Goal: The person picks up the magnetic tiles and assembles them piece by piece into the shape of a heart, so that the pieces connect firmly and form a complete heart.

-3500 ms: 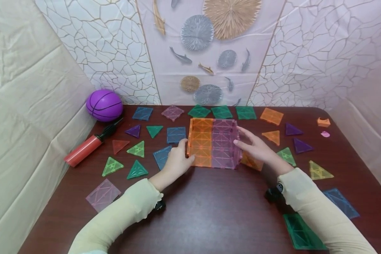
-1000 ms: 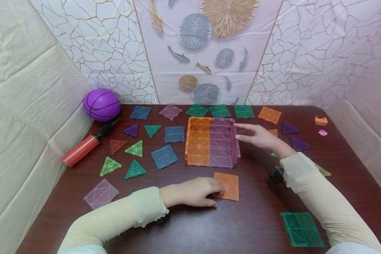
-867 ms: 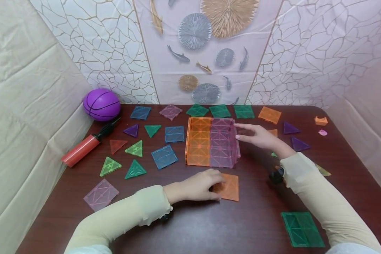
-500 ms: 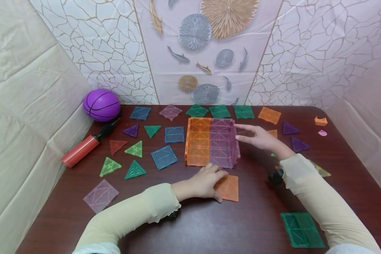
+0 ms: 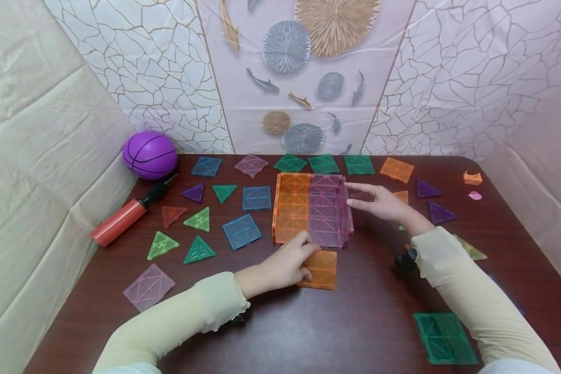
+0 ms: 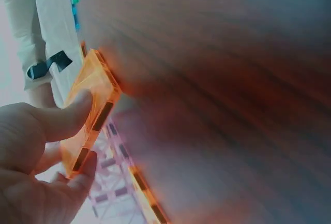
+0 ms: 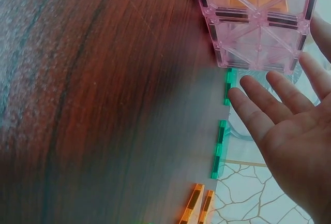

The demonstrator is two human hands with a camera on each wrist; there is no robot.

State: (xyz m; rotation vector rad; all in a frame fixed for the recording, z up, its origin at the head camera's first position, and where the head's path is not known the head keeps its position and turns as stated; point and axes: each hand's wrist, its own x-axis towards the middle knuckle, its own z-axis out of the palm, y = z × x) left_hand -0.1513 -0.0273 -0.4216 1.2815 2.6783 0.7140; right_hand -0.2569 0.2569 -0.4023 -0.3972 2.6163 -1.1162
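Note:
A translucent orange square magnetic tile [image 5: 321, 270] is pinched between the thumb and fingers of my left hand [image 5: 280, 264]. In the left wrist view the tile [image 6: 92, 111] is lifted at a slant, thumb on its face. Just behind it stands a box-like structure of magnetic tiles [image 5: 324, 213], orange on the left and pink-purple on the right, with low side walls. My right hand [image 5: 378, 203] is at its right wall with fingers extended. In the right wrist view the right hand's [image 7: 289, 125] fingers spread by the pink wall [image 7: 258, 22]; whether all touch it, I cannot tell.
Blue square tiles [image 5: 241, 231] and triangle tiles [image 5: 199, 250] lie to the left. Green tiles [image 5: 324, 163] line the back edge. A green square [image 5: 445, 338] lies front right. A purple ball [image 5: 150, 155] and a red hand pump [image 5: 120, 222] sit at the left edge.
My left hand left the structure's left side and took hold of an orange tile on the table; the tile is now raised and shifted slightly left and back. The right hand stays by the wall.

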